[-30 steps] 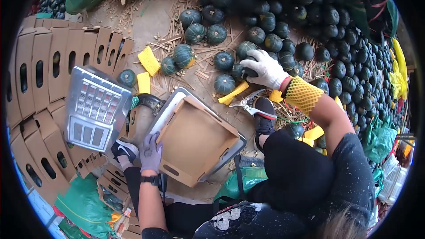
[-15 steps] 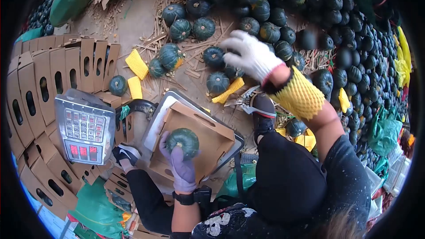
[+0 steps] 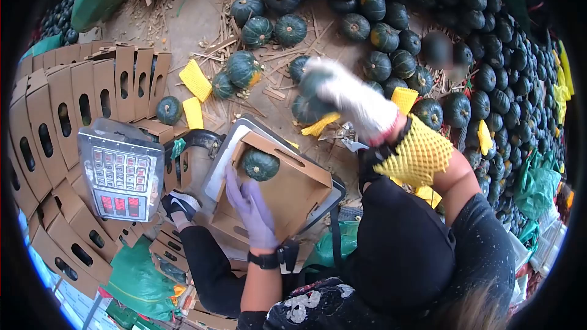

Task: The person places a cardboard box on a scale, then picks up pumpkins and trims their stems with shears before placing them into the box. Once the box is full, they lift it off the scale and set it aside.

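A green kabocha squash (image 3: 261, 164) lies in the upper left corner of an open cardboard box (image 3: 312, 192), which rests on the scale's platform (image 3: 335, 203). My left hand (image 3: 249, 208), in a thin purple glove, is open just below that squash, fingers stretched and nothing in them. My right hand (image 3: 351, 95), in a white knit glove with a yellow foam net sleeve (image 3: 422, 153) on the forearm, is smeared by motion. Its fingers curl over another kabocha squash (image 3: 312, 83), also blurred. A further squash sits on the ground just under that hand.
The scale's display (image 3: 120, 174) stands left of the box. Rows of cardboard boxes (image 3: 61, 110) line the left side. A large heap of squashes (image 3: 489, 79) fills the right. Pruning shears (image 3: 351, 140) and yellow foam nets (image 3: 195, 80) lie on the straw-strewn floor.
My left hand has let go of the squash, now in the box's corner, and opened. My right hand has come down and closed over a squash on the ground side. The view has shifted slightly.
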{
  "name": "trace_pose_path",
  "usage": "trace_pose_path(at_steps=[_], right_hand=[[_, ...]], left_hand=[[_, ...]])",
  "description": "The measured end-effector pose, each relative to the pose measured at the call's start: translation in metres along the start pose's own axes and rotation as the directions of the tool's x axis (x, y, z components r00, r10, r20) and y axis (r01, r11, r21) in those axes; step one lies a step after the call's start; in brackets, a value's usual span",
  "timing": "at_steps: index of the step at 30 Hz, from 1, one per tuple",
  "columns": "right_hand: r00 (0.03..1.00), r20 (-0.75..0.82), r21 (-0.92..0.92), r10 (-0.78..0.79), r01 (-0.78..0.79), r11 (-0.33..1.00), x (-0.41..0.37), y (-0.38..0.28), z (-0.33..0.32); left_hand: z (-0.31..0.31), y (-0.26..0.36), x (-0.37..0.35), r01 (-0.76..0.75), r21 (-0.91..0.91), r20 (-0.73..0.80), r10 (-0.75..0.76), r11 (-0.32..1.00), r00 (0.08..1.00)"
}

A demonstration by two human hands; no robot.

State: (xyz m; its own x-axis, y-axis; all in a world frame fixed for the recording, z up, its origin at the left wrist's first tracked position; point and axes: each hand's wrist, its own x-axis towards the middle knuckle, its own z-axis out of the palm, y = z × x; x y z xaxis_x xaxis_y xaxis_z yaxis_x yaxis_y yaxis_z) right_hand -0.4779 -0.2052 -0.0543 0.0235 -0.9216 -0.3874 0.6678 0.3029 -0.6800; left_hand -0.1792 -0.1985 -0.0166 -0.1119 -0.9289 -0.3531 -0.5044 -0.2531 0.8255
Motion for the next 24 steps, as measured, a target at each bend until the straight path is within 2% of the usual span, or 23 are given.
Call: trace_pose_path(at_steps=[1, 2, 3, 4, 5, 6, 7, 8, 9, 10, 11, 13, 15, 16, 17, 18, 19, 20, 21, 22, 23, 24], right_hand=[[0.977, 0.211, 0.067, 0.006, -0.021, 0.998, -0.008, 0.000, 0.012], [0.931, 0.365, -0.225, 0.017, 0.070, 0.972, -0.007, -0.001, 0.015], [0.863, 0.499, -0.476, 0.074, 0.202, 0.856, -0.007, -0.001, 0.018], [0.864, 0.503, -0.707, -0.015, 0.422, 0.568, 0.006, 0.009, 0.012], [0.837, 0.537, -0.820, -0.100, 0.547, 0.171, 0.023, 0.026, 0.003], [0.893, 0.449, -0.891, 0.023, 0.449, -0.063, 0.034, 0.038, 0.000], [0.939, 0.324, -0.889, 0.114, 0.344, -0.304, 0.044, 0.052, -0.004], [0.936, 0.344, -0.848, 0.080, 0.346, -0.402, 0.055, 0.074, -0.012], [0.934, 0.348, -0.848, 0.081, 0.350, -0.399, 0.061, 0.069, -0.011], [0.944, 0.296, -0.903, 0.144, 0.325, -0.280, 0.070, 0.060, -0.009], [0.944, 0.251, -0.944, 0.213, 0.287, -0.161, 0.075, 0.054, -0.006], [0.980, 0.190, -0.973, 0.057, 0.181, 0.142, 0.073, 0.044, -0.003], [0.999, -0.023, -0.828, 0.039, -0.041, 0.560, 0.065, 0.025, 0.012], [0.997, 0.055, -0.629, 0.046, -0.001, 0.777, 0.052, 0.012, 0.019], [0.989, 0.122, -0.478, 0.082, -0.014, 0.878, 0.041, 0.012, 0.027], [0.958, 0.266, -0.407, 0.105, 0.013, 0.913, 0.031, 0.009, 0.042], [0.883, 0.468, -0.487, 0.025, 0.234, 0.842, 0.024, 0.004, 0.054], [0.880, 0.473, -0.482, 0.030, 0.230, 0.846, 0.031, 0.002, 0.059], [0.733, 0.679, -0.488, -0.044, 0.495, 0.719, 0.045, -0.001, 0.064], [0.526, 0.848, -0.408, -0.067, 0.729, 0.550, 0.063, -0.004, 0.069], [0.751, 0.656, -0.693, -0.074, 0.638, 0.335, 0.087, -0.010, 0.071], [0.739, 0.618, -0.743, -0.268, 0.660, 0.108, 0.134, -0.003, 0.057]], left_hand=[[0.004, 0.008, -0.008, -0.086, 0.066, -0.076, 0.091, 0.994, 0.993], [0.016, 0.015, -0.011, 0.011, -0.385, -0.094, -0.051, 0.923, 0.994], [0.012, 0.020, -0.021, 0.010, -0.384, -0.098, -0.052, 0.923, 0.994], [0.006, 0.023, -0.035, 0.118, -0.544, 0.101, -0.074, 0.831, 0.992], [0.003, 0.026, -0.042, 0.245, -0.662, 0.296, -0.053, 0.708, 0.954], [0.007, 0.027, -0.043, 0.288, -0.586, 0.271, -0.151, 0.757, 0.951], [0.012, 0.022, -0.042, 0.278, -0.589, 0.263, -0.145, 0.759, 0.954], [0.017, 0.010, -0.042, 0.086, -0.204, 0.235, -0.036, 0.975, 0.971], [0.023, -0.005, -0.043, -0.127, 0.227, 0.256, 0.067, 0.966, 0.964], [0.030, -0.020, -0.044, -0.207, 0.341, 0.249, 0.125, 0.917, 0.960], [0.034, -0.035, -0.046, -0.200, 0.346, 0.242, 0.118, 0.917, 0.963], [0.038, -0.053, -0.045, -0.449, 0.455, 0.329, 0.323, 0.769, 0.887], [0.027, -0.047, -0.047, -0.392, 0.432, 0.327, 0.264, 0.812, 0.907], [0.017, -0.035, -0.044, -0.357, 0.393, 0.286, 0.256, 0.848, 0.923], [0.011, -0.023, -0.042, -0.323, 0.350, 0.243, 0.247, 0.879, 0.938], [0.012, -0.012, -0.044, -0.089, -0.114, 0.118, 0.102, 0.989, 0.988], [0.010, 0.003, -0.040, -0.086, -0.113, 0.110, 0.098, 0.990, 0.989], [0.008, 0.019, -0.032, 0.009, -0.431, 0.076, 0.026, 0.902, 0.997], [0.002, 0.029, -0.027, 0.082, -0.702, 0.065, -0.050, 0.707, 0.997], [-0.013, 0.031, -0.027, 0.182, -0.662, 0.114, -0.143, 0.727, 0.983], [-0.022, 0.027, -0.025, 0.174, -0.662, 0.102, -0.143, 0.729, 0.984], [-0.027, 0.021, -0.023, 0.206, -0.589, 0.070, -0.205, 0.782, 0.976]])
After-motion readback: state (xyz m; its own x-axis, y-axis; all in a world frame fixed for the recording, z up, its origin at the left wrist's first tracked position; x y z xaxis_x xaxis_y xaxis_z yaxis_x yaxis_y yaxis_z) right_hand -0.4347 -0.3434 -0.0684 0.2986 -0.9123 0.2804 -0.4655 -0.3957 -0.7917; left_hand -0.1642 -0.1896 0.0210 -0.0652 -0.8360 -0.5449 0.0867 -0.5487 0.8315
